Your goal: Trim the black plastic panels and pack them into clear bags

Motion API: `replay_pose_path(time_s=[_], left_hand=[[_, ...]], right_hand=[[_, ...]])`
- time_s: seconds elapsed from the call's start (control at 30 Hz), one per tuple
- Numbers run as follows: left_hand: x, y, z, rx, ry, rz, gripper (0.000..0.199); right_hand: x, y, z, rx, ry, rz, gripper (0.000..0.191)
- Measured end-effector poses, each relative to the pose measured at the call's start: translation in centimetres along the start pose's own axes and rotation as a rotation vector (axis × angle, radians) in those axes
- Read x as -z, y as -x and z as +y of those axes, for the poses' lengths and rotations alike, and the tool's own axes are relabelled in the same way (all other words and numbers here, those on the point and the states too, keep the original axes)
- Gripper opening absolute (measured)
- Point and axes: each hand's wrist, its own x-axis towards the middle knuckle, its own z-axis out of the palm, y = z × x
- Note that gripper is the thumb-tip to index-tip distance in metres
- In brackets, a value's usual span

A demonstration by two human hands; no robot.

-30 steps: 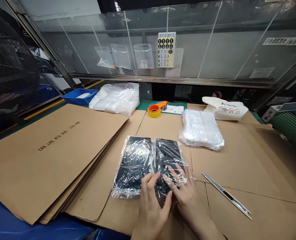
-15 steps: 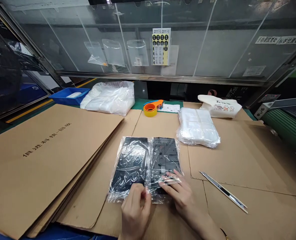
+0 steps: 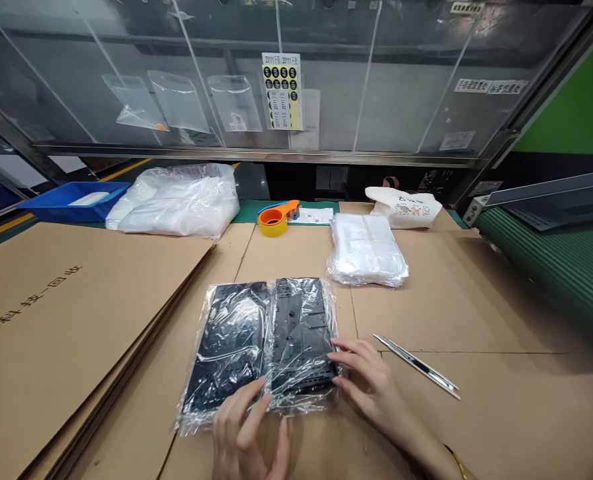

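Two flat black plastic panels lie side by side in clear plastic wrap on the cardboard: a left panel [image 3: 231, 347] and a right panel [image 3: 301, 333] with moulded ribs. My left hand [image 3: 249, 430] rests at the near edge of the wrap between the panels, fingers apart, fingertips on the film. Against the right edge of the right panel lies my right hand [image 3: 369, 377], its fingers spread and touching the wrap. Neither hand grips anything. Right of my right hand is a slim metal utility knife [image 3: 419, 367].
Stacked cardboard sheets [image 3: 76, 333] fill the left side. Behind the panels are a bundle of clear bags [image 3: 369, 250], an orange tape dispenser [image 3: 276, 219], a large plastic bag [image 3: 176, 203] and a blue tray [image 3: 71, 207]. A white printed pouch [image 3: 406, 207] lies back right, near a green conveyor belt [image 3: 561, 267].
My left hand has let go of the film and its fingers have opened. My right hand has slid off the right panel's face to its right edge. The camera view has turned right.
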Motion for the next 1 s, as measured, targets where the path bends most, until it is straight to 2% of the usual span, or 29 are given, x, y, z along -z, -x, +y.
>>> replay_pose_path(time_s=[0.07, 0.13, 0.33, 0.47, 0.6, 0.77, 0.9, 1.0], left_hand=[[-0.3, -0.1, 0.9, -0.043, 0.079, 0.028, 0.049], [-0.7, -0.4, 1.7, -0.07, 0.118, 0.039, 0.055], [-3.2, -2.4, 2.6, -0.211, -0.097, -0.132, 0.042], [-4.4, -3.5, 2.4, -0.171, -0.188, -0.211, 0.037], [-4.6, -3.8, 2.4, -0.148, -0.202, -0.312, 0.034], [-4.7, -4.0, 2.5, -0.11, -0.179, -0.357, 0.021], [-4.9, -3.9, 2.6, -0.076, -0.18, -0.376, 0.02], [-4.9, -4.0, 2.3, -0.084, -0.182, -0.376, 0.021]], right_hand=[[0.2, 0.6, 0.2, -0.09, 0.067, -0.02, 0.044], [-0.2, 1.2, 0.4, -0.182, 0.066, -0.031, 0.05], [-1.7, 1.2, 0.4, -0.3, -0.006, -0.026, 0.031], [-1.6, 0.6, 0.0, -0.372, -0.016, -0.064, 0.016], [-1.0, 0.4, -0.4, -0.462, -0.104, -0.1, 0.013], [-0.8, 0.4, -0.5, -0.45, -0.164, -0.051, 0.009], [-0.4, 0.8, -0.9, -0.388, -0.154, -0.031, 0.01], [0.7, 1.4, -1.4, -0.373, -0.138, -0.034, 0.011]])
